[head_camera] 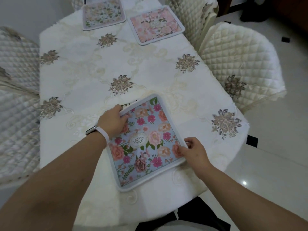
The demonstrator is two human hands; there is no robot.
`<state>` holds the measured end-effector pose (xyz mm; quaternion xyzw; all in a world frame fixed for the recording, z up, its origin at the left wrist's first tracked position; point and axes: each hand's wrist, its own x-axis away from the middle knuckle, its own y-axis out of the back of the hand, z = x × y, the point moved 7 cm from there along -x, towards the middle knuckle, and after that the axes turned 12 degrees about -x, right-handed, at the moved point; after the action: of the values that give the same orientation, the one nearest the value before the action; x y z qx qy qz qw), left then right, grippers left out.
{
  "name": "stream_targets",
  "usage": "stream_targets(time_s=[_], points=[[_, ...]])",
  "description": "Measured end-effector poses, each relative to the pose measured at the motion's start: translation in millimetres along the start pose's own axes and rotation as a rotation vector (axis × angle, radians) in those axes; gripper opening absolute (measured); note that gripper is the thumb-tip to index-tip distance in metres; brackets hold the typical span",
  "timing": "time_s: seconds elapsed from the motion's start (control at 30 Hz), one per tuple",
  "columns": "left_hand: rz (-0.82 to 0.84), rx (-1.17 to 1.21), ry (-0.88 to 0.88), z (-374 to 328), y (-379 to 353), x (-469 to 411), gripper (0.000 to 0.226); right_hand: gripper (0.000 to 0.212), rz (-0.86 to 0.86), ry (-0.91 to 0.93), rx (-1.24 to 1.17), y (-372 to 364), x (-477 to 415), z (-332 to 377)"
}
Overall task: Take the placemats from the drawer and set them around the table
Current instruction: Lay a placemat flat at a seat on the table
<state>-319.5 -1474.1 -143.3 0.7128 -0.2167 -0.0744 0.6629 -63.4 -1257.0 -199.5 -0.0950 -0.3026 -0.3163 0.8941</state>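
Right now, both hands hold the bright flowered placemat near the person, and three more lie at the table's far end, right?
Not three: the head view shows two at the far end, a pale placemat and a pink placemat. The left hand and right hand do hold the bright flowered placemat.

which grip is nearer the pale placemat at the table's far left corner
Left. The left grip holds the blue placemat's far left edge, directly down the table from the pale placemat; the right grip pinches the blue one's near right edge, farther back and across.
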Motion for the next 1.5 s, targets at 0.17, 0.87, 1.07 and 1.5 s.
stream_targets(time_s=[0.17, 0.87, 1.07, 1.5], points=[[-0.005, 0.184, 0.127, 20, 8, 36, 0.023, 0.025, 0.034, -0.116, -0.298, -10, 18, -22], [-0.111, 0.950, 0.558, 56, -23, 194, 0.020, 0.043, 0.153, 0.116, 0.077, -28, 70, 12], [-0.195, 1.114, 0.593, 59, -6, 219, 0.021, 0.045, 0.250, 0.191, 0.103, -45, 70, 38], [-0.365, 1.196, 0.724, 66, 25, 284, 0.022, 0.041, 0.495, 0.348, 0.243, -97, 70, 103]])
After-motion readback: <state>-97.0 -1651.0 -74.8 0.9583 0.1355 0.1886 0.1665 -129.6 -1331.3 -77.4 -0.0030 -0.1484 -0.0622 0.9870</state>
